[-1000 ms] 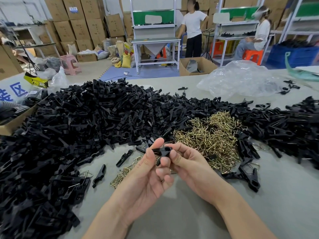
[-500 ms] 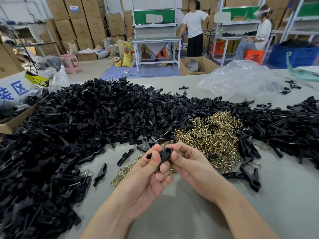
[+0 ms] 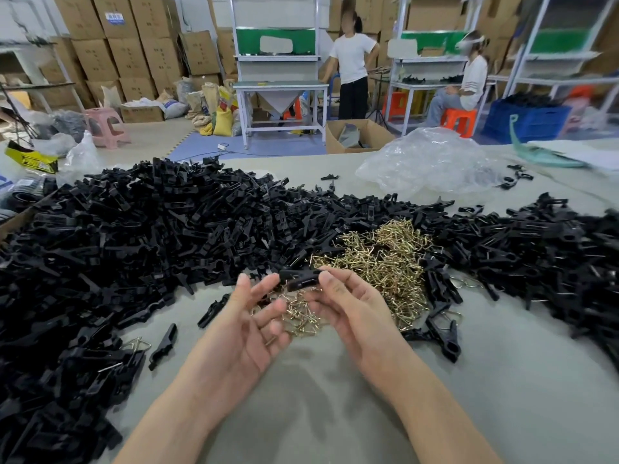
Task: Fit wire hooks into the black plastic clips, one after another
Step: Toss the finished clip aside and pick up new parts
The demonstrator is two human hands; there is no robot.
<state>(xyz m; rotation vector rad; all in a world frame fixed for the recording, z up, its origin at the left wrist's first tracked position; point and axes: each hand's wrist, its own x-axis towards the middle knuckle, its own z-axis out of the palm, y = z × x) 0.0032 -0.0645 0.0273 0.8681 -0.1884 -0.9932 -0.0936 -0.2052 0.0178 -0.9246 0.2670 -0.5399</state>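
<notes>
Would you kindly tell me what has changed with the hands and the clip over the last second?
The left hand has let go of the black clip and opened, fingers straightened; its index fingertip remains by the clip's end. The right hand keeps the clip pinched in its fingertips. The pile of clips, the wire hooks and the table stayed put.

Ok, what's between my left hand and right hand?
Head view: a black clip, pinched by the right hand, extends toward the left hand; loose wire hooks lie beneath.
</notes>
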